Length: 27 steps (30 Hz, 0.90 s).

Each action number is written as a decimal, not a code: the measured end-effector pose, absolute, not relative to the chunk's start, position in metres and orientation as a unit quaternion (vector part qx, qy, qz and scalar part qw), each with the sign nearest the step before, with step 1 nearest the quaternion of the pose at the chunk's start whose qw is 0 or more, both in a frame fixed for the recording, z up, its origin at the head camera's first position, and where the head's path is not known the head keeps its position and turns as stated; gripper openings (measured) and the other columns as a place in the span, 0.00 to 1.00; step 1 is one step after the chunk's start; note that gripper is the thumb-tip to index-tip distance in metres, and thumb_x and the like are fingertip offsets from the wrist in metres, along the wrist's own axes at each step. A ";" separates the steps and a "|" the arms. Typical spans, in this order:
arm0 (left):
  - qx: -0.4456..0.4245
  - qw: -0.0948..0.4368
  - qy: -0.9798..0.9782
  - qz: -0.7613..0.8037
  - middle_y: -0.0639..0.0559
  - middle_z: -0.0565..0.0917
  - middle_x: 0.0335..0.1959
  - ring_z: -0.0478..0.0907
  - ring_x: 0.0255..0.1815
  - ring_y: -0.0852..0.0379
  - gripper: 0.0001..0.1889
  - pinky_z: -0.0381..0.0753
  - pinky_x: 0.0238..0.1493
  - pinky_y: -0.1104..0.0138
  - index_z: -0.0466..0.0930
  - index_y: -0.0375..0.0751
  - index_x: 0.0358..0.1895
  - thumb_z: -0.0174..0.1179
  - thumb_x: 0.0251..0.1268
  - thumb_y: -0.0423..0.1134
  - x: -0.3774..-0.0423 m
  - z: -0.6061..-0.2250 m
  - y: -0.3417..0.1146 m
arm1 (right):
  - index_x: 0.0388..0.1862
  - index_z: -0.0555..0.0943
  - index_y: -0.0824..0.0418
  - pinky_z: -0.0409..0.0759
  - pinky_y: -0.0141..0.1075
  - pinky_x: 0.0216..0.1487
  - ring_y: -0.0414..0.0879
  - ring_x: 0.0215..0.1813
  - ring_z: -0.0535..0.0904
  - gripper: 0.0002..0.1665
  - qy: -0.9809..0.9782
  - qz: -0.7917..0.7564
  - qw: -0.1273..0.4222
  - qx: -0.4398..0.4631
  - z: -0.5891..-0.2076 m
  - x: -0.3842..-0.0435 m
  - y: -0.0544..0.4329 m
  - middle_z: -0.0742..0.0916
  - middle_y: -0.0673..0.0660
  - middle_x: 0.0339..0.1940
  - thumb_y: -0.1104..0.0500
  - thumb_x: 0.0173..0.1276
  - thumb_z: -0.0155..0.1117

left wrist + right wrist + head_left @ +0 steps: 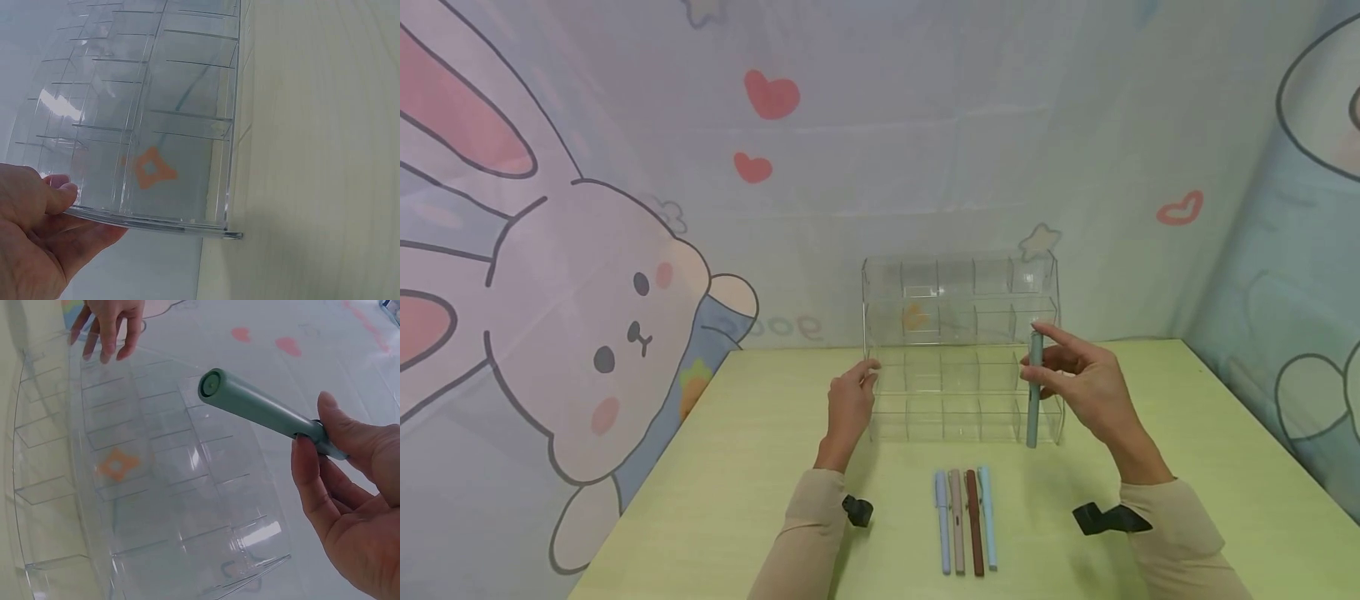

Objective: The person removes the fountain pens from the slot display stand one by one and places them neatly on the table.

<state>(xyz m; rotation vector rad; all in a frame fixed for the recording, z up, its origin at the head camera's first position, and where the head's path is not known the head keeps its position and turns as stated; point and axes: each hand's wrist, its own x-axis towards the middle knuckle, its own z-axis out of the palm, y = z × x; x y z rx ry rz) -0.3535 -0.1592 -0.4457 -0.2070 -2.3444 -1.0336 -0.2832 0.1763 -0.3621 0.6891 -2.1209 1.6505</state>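
Note:
A clear plastic display rack (942, 377) with tiers of small compartments stands on the table. At its left side, my left hand (848, 408) pinches the side panel, with the thumb against the inside and the fingers behind, as the left wrist view shows. My right hand (1097, 390) holds a green pen (1033, 417) between thumb and fingers. It is upright before the rack's right end, and one fingertip rests on its top. In the right wrist view the round end of the green pen (250, 406) faces the camera.
Several pens lie side by side on the table in front of the rack: a lavender pen (943, 525), a beige pen (957, 525), a dark red pen (974, 525) and a light blue pen (988, 521). Behind the table hangs a printed cloth (955, 167).

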 end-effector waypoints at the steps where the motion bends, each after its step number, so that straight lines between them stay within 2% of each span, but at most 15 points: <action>1: -0.078 0.282 -0.875 -0.387 0.46 0.85 0.30 0.58 0.11 0.63 0.09 0.58 0.15 0.68 0.86 0.43 0.49 0.61 0.72 0.31 -0.353 -0.446 -0.159 | 0.73 0.72 0.60 0.85 0.38 0.33 0.43 0.33 0.86 0.36 -0.756 0.580 0.177 0.246 -0.362 -0.283 0.177 0.88 0.58 0.37 0.66 0.66 0.72; 7: -0.082 0.283 -0.874 -0.386 0.45 0.86 0.31 0.60 0.11 0.63 0.09 0.59 0.14 0.69 0.86 0.42 0.49 0.60 0.72 0.31 -0.353 -0.445 -0.159 | 0.76 0.67 0.58 0.85 0.37 0.37 0.41 0.40 0.84 0.40 -0.783 0.553 0.135 0.252 -0.355 -0.277 0.181 0.85 0.65 0.45 0.66 0.67 0.71; 13: -0.081 0.284 -0.875 -0.383 0.46 0.84 0.28 0.59 0.11 0.63 0.09 0.58 0.14 0.69 0.86 0.42 0.49 0.61 0.72 0.31 -0.353 -0.444 -0.158 | 0.77 0.66 0.58 0.80 0.30 0.41 0.38 0.44 0.82 0.41 -0.807 0.518 0.136 0.250 -0.350 -0.274 0.181 0.85 0.64 0.48 0.65 0.67 0.70; 20: -0.084 0.286 -0.872 -0.388 0.47 0.84 0.28 0.59 0.11 0.63 0.09 0.58 0.14 0.69 0.86 0.42 0.49 0.60 0.71 0.31 -0.353 -0.444 -0.159 | 0.76 0.65 0.63 0.84 0.37 0.39 0.42 0.44 0.83 0.40 -0.782 0.556 0.117 0.256 -0.350 -0.274 0.182 0.84 0.61 0.44 0.69 0.67 0.69; 24: -0.086 0.284 -0.871 -0.390 0.45 0.86 0.30 0.59 0.10 0.63 0.09 0.58 0.13 0.70 0.86 0.41 0.50 0.60 0.72 0.31 -0.353 -0.444 -0.158 | 0.75 0.64 0.65 0.85 0.39 0.39 0.44 0.45 0.82 0.39 -0.776 0.572 0.090 0.250 -0.349 -0.275 0.183 0.82 0.64 0.45 0.71 0.67 0.67; 27: -0.087 0.286 -0.871 -0.390 0.45 0.86 0.30 0.59 0.10 0.63 0.09 0.58 0.14 0.70 0.86 0.41 0.49 0.60 0.71 0.30 -0.354 -0.443 -0.158 | 0.75 0.64 0.65 0.84 0.38 0.41 0.45 0.46 0.81 0.39 -0.788 0.564 0.072 0.235 -0.349 -0.275 0.183 0.79 0.67 0.49 0.69 0.67 0.68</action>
